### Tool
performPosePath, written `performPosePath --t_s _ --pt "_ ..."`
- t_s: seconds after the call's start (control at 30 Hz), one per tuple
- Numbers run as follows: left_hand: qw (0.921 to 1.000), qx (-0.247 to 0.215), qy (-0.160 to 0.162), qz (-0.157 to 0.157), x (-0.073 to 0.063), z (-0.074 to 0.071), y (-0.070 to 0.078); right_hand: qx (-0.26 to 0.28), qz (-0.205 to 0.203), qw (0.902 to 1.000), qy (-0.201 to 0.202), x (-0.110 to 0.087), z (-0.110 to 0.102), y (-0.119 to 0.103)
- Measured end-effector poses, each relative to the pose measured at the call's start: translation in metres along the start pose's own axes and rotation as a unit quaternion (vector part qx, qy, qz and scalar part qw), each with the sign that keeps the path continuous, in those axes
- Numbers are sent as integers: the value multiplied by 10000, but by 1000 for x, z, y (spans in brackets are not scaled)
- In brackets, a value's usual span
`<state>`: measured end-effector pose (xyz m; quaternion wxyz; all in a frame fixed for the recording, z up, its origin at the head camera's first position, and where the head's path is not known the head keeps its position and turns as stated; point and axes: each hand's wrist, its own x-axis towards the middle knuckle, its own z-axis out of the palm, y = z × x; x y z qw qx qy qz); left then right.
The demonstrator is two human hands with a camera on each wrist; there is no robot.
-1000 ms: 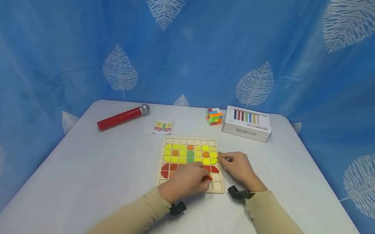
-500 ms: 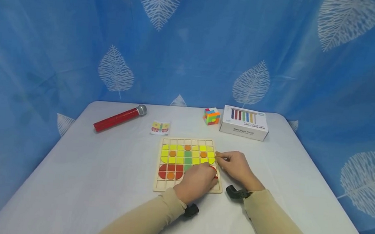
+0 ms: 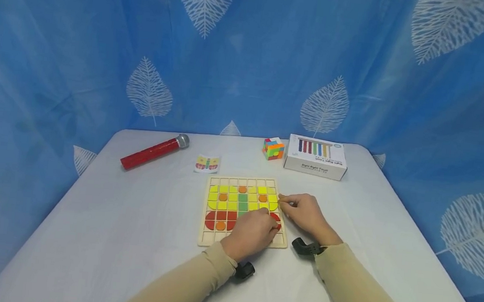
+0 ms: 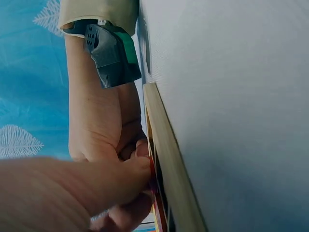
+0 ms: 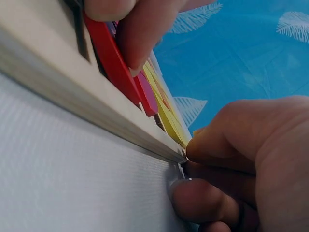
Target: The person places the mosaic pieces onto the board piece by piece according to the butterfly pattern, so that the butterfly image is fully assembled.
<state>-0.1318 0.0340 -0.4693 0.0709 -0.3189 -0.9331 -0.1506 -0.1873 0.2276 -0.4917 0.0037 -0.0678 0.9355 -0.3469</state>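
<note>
A square wooden grid board point(image 3: 208, 238) filled with yellow, green, orange and red tiles lies flat on the table. My left hand point(image 3: 250, 233) reaches over its near right part and hides some cells. Its thumb and a finger pinch a red tile point(image 5: 112, 60), low in the grid by the board's near right side, in the right wrist view. My right hand point(image 3: 305, 214) grips the right edge of the board between thumb and curled fingers, near the yellow tiles point(image 3: 272, 202). In the left wrist view the left thumb point(image 4: 137, 169) sits right at the board's surface.
Behind the board lies a small pattern card point(image 3: 207, 164). A red toy microphone point(image 3: 151, 154) lies at the back left. A puzzle cube point(image 3: 273, 149) and a white box point(image 3: 316, 157) stand at the back right, before a blue leaf-patterned curtain point(image 3: 249, 65).
My left hand has shifted right over the board, and the red tile it carries has come down to the grid on the right. The right hand keeps its grip on the board's edge.
</note>
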Motion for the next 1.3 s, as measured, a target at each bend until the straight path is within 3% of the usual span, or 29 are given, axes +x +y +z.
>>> performPosePath --t_s 0.2,0.33,0.53,0.73,0.87,1.0,1.17,1.3 --pt "10000 -13 4 39 1 -1 -3 -17 -38 10000 38 -1 0 -3" --pt "9980 -588 6 -230 2 0 -7 25 -37 10000 26 -1 1 -5" --pt "9879 -1398 -81 -666 4 2 -13 68 -105 9999 29 -1 2 -9" --pt "9911 -1152 -169 -644 2 -1 -15 34 -191 9998 25 2 2 -8" --pt "9923 -971 -184 -745 -6 -13 -19 8 -155 9999 -26 2 6 -6" --pt "9928 -660 209 -979 -21 -38 -44 -1 -72 9999 -70 2 10 -6" --pt "9879 -55 1217 -964 -53 -64 -102 -46 100 9999 -40 0 11 -8" --pt "9771 671 1549 -1296 -78 -71 -143 -438 -164 9987 210 -6 10 -10"
